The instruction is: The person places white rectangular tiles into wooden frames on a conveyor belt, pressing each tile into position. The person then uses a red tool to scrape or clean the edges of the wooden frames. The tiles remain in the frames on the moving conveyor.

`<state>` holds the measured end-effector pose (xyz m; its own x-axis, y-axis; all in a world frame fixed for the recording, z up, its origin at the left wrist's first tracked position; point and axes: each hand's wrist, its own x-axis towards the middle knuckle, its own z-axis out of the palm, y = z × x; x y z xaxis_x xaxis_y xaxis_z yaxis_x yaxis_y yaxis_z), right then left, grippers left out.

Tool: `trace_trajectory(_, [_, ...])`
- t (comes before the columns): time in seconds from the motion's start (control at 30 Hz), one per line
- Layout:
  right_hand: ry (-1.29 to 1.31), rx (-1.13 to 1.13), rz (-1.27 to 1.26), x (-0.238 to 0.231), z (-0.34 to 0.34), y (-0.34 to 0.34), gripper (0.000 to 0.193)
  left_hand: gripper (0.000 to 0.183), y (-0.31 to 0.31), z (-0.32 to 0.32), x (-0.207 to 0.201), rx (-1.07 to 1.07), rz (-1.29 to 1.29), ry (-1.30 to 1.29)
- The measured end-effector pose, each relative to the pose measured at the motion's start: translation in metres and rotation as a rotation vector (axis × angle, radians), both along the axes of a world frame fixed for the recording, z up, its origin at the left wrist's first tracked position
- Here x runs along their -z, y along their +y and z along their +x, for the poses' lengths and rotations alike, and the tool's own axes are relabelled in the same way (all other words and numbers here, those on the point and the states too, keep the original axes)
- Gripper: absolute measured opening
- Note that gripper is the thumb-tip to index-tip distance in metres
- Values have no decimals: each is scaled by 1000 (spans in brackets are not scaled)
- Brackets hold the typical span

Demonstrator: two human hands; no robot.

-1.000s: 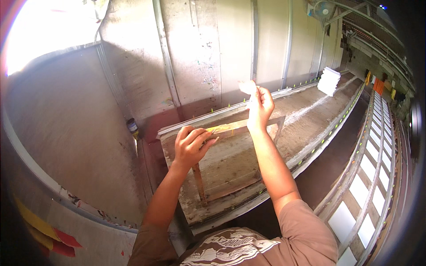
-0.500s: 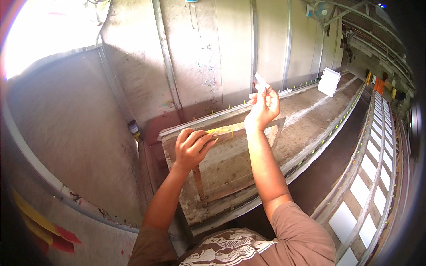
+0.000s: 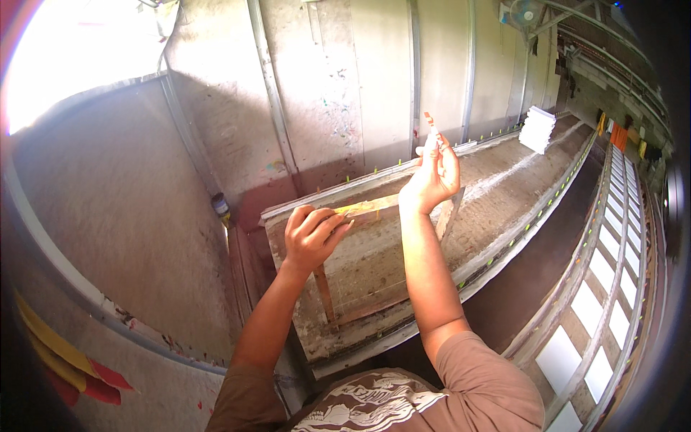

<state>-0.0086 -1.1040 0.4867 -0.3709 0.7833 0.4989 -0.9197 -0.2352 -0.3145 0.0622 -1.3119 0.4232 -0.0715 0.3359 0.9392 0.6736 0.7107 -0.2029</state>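
Note:
A wooden frame with a see-through mesh panel stands on the near end of a long stained table. My left hand is closed over its far bar, near the left corner. Raised above the frame's right end is my right hand, its fingertips pinching a small white piece with red marks. Exactly what this piece is, I cannot make out. My right forearm covers part of the frame's right half.
Farther along the table rises a white stack. Rows of white sheets lie on another long table at right. A small can is by the left wall. Red and yellow cloths are at lower left.
My right hand has turned slightly and shifted a little right, and the small piece's red marks now show. My left hand keeps its place on the frame.

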Motion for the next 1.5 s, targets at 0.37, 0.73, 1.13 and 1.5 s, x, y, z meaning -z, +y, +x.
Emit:
trace_trajectory(0.37, [-19, -45, 233, 8, -1, -10, 14, 26, -1, 1, -1, -3, 1, -7])
trace_trajectory(0.73, [-428, -579, 1405, 36, -9, 3, 11, 26, -4, 1, 2, -13, 3, -13])
trace_trajectory(1.13, [-208, -166, 1587, 23, -2, 1, 7, 29, -3, -2, 1, -12, 12, -17])
trace_trajectory(1.5, [126, 691, 1210, 98, 26, -2, 19, 34, -8, -2, 1, -1, 30, -96])
